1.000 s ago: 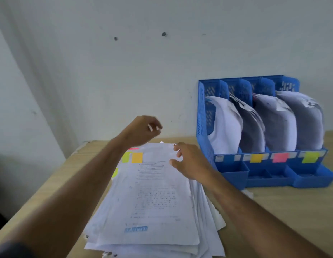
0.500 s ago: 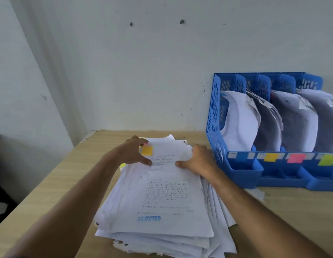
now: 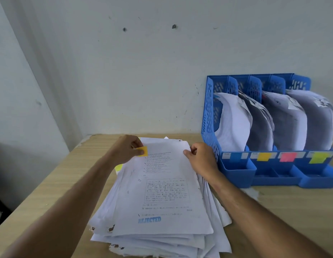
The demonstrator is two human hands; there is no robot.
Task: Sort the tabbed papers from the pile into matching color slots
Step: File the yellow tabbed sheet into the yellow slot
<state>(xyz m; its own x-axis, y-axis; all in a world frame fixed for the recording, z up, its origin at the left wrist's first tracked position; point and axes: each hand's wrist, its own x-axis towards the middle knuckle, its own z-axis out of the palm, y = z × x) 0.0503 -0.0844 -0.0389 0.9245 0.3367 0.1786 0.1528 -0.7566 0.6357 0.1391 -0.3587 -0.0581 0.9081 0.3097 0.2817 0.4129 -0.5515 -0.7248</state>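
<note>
Orange tab [image 3: 142,151] marks the top sheet [image 3: 162,185] of the pile [image 3: 158,241] on the desk [image 3: 55,185]; left hand [image 3: 124,151] and right hand [image 3: 201,158] pinch its far corners, fingers clamped. Lift only that sheet, then file it in the orange-labelled slot [image 3: 262,156]

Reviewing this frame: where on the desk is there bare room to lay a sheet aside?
Bare wood shows left of the paper pile, out to the desk edge, and at front right, below the blue organizer. The gap between pile and organizer is crowded: the right hand fills it.
</note>
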